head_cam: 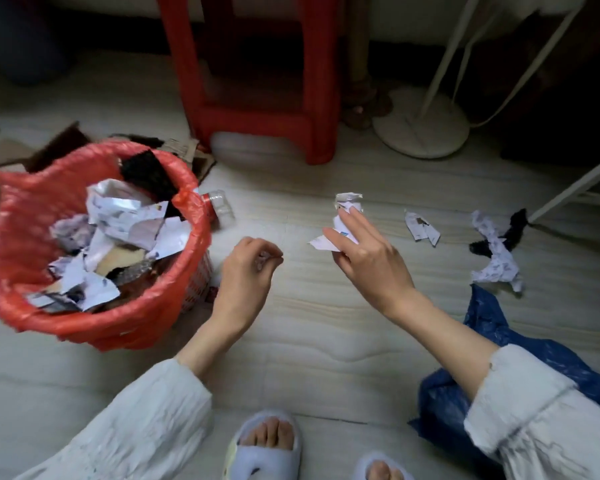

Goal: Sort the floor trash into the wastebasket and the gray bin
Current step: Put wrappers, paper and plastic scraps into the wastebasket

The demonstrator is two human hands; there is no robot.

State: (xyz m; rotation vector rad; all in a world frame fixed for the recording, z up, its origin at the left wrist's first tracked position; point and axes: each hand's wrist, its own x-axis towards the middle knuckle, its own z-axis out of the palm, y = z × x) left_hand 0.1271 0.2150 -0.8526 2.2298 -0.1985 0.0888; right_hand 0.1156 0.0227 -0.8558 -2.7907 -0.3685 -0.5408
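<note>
The wastebasket (174,299), lined with a red bag, stands at the left, heaped with torn paper and dark scraps. My left hand (248,271) hovers just right of it, fingers curled round a small crinkled scrap. My right hand (364,258) is raised over the floor's middle and holds crumpled white paper (347,206). More trash lies on the floor to the right: a torn paper piece (421,228), a crumpled printed paper (497,261) and a black scrap (515,225). A clear plastic bottle (220,206) lies behind the wastebasket. No gray bin is in view.
A red plastic stool (257,109) stands behind, with a white fan base (421,128) to its right. Flattened cardboard (11,150) lies at the far left. A blue plastic bag (492,327) lies under my right arm. My slippered feet (267,445) are at the bottom edge.
</note>
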